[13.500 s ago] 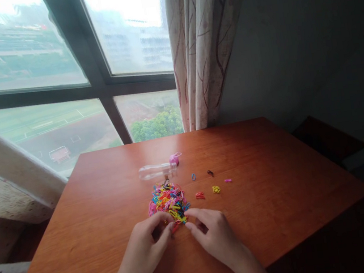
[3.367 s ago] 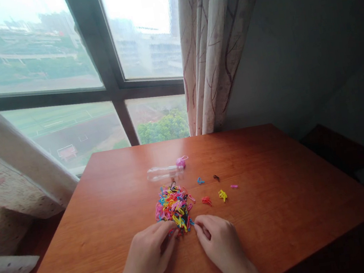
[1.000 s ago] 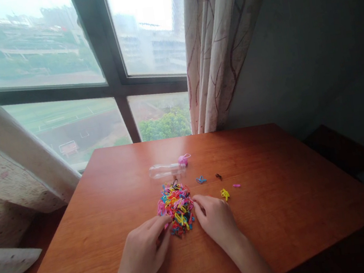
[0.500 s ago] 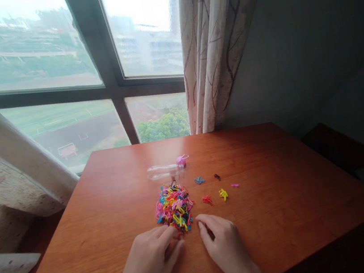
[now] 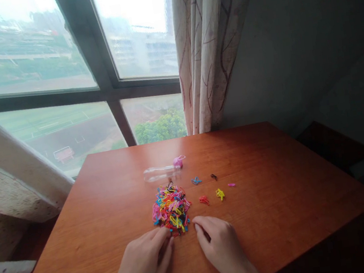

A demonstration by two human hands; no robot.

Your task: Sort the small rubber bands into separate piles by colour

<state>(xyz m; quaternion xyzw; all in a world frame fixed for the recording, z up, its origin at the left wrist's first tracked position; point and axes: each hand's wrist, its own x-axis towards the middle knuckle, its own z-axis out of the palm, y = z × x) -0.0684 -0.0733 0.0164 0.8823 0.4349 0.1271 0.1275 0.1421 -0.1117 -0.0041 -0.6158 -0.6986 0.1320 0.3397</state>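
On the counter (image 5: 278,195): a pile of coloured loops (image 5: 170,206) is heaped, apparently for easy reach.
Left hand (image 5: 143,261): curled at the pile's near edge; whether anything is pinched cannot be told.
Right hand (image 5: 222,244): curled just beside the pile; any grip likewise hidden.
Red loops (image 5: 204,200), yellow loops (image 5: 220,194), blue loops (image 5: 196,180): set apart by colour, presumably kept unmixed.

Glossy wood, clear plastic
My feed shows a shiny wooden table (image 5: 279,199) under the right hand (image 5: 220,242), smooth loops (image 5: 171,208) by the left hand (image 5: 146,255), a transparent plastic bottle (image 5: 161,176) beyond.
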